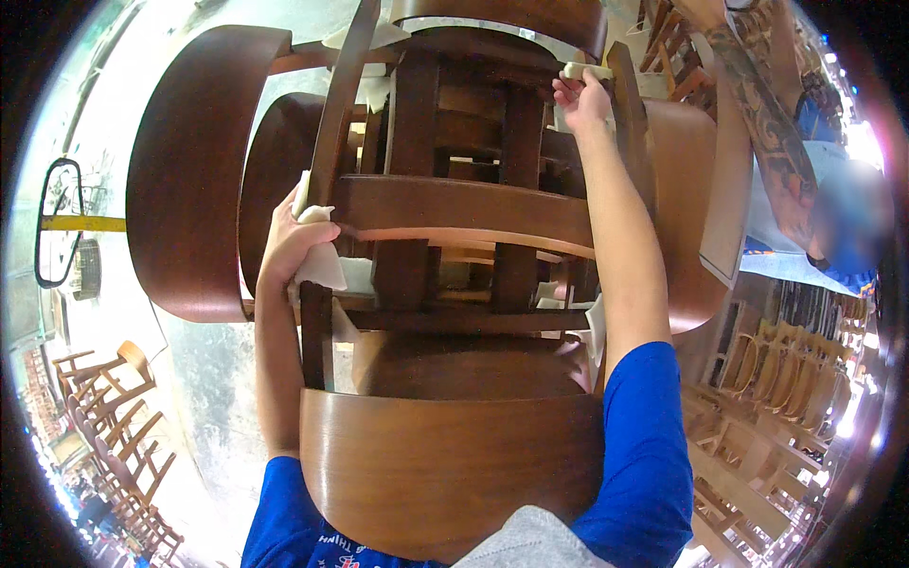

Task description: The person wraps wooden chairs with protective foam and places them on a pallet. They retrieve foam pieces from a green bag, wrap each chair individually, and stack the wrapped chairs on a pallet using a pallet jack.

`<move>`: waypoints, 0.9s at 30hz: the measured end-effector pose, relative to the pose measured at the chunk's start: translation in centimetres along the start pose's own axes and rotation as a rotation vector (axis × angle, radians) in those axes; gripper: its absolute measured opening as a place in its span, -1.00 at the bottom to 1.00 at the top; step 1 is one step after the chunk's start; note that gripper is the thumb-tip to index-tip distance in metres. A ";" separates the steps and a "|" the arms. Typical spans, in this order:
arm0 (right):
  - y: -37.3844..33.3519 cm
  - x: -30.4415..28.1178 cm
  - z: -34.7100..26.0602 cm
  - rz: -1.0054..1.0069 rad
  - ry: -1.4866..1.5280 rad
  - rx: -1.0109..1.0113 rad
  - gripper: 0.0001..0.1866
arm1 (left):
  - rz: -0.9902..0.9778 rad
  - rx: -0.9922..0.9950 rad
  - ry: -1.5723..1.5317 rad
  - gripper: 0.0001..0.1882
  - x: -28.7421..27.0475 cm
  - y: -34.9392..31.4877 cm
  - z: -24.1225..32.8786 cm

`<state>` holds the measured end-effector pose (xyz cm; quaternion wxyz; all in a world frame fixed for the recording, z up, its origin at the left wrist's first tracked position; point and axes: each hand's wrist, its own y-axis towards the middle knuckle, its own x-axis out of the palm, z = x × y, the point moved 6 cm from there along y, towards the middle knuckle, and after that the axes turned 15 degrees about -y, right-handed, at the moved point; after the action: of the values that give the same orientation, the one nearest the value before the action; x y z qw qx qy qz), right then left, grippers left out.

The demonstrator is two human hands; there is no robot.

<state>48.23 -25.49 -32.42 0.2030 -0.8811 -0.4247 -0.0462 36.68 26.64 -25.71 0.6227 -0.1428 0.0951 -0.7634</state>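
Dark brown wooden chairs are stacked and interlocked in front of me, with a curved backrest point(454, 464) nearest my body. My left hand point(284, 241) is closed around a white foam sheet point(320, 260), pressed against an upright chair leg point(343, 114). Farther off at the right, my right hand point(584, 102) pinches a small pale foam piece point(587, 72) beside another chair leg point(629, 104). Its fingers are partly turned away. A curved crossbar point(464, 210) spans between my arms. More white foam point(595, 327) is tucked between the frames below my right forearm.
Another person's bare forearm point(762, 123) reaches in at the far right. Unfinished chairs point(786, 369) stand in rows at the lower right, and others point(123, 426) at the lower left. A yellow bar with a black loop point(64, 223) sticks out at the left.
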 end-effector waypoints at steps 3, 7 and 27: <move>1.8 -1.7 0.5 0.046 -0.060 0.108 -0.77 | 0.019 -0.005 0.022 -0.39 -0.2 0.1 -0.3; 3.3 -3.5 1.0 0.213 0.073 0.129 -0.75 | 0.012 -0.038 -0.003 -0.38 -0.2 0.0 -0.6; 2.8 -2.4 0.4 0.496 0.613 0.014 -0.72 | 0.004 -0.065 0.023 -0.29 0.6 -0.4 -0.3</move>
<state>48.82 -28.63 -34.31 0.3313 -0.9010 -0.1187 -0.2539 36.12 26.11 -25.80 0.6180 -0.1541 0.1273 -0.7603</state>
